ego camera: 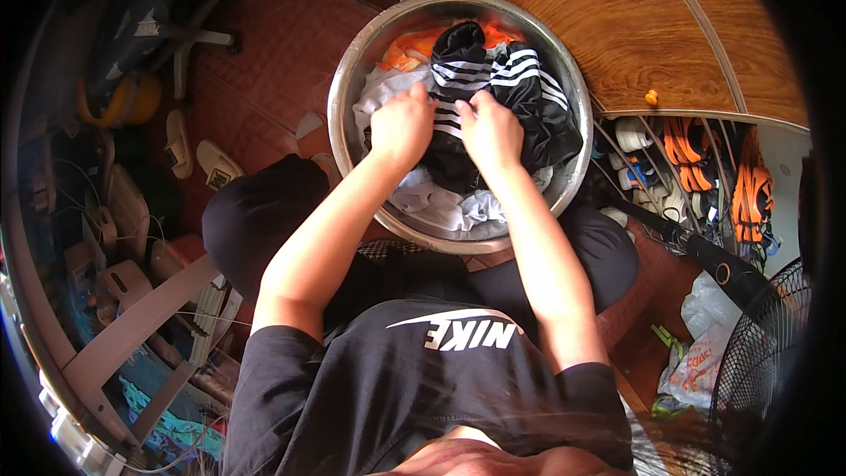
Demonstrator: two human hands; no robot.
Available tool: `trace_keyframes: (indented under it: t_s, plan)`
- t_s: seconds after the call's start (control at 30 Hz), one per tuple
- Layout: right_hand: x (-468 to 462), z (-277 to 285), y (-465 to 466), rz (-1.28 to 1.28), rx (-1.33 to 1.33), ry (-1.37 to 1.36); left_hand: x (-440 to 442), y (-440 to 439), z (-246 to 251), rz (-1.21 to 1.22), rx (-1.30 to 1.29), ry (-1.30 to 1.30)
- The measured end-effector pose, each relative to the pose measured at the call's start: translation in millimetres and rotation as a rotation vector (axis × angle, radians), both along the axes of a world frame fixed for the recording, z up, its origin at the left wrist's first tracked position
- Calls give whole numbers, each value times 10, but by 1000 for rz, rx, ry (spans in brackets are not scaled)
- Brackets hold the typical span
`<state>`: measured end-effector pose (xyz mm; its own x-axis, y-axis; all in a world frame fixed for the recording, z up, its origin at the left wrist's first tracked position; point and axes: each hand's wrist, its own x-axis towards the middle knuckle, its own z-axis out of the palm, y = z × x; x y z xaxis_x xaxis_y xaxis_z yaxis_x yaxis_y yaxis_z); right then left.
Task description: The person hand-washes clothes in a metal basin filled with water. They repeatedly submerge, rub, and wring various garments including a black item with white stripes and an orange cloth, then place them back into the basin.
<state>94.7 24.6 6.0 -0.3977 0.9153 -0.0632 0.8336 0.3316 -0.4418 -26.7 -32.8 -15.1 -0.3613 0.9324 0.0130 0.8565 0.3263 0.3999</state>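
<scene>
Between my knees stands a round metal basin (338, 79) with clothes in it. On top lies a bunched black garment (525, 102) with white stripes. My left hand (403, 127) pinches its striped cloth near the middle of the basin. My right hand (492, 131) grips the same cloth a short way to the right, knuckles up. Part of the fabric is hidden under both hands. A pale grey-white garment (383, 89) lies beside my left hand, and an orange cloth (410, 49) shows at the far side. More whitish cloth (449, 208) rests at the near side.
A wood-grain cabinet (595, 20) rises just beyond the basin. To the right are a rack with shoes (634, 135), a black fan (760, 337) and a plastic bag (700, 357). Slippers (177, 145) and a wheeled chair base (198, 39) are on the left floor.
</scene>
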Motion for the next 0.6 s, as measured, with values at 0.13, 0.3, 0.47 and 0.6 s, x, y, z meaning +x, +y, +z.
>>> trace_keyframes:
  t_s: [0.13, 0.3, 0.47, 0.6]
  plan:
    - [-61, -518, -165, 165, 279, -289, 124, 19, -235, -116, -144, 198]
    - [-35, -517, -57, 98, 40, -153, 14, 92, -278, -107, -212, 32]
    - [48, -501, 99, -156, -323, 764, 0, 155, 0, 305, 261, -406]
    - [-33, -258, -61, -340, -815, 1254, 351, 36, 248, 7, 520, -570]
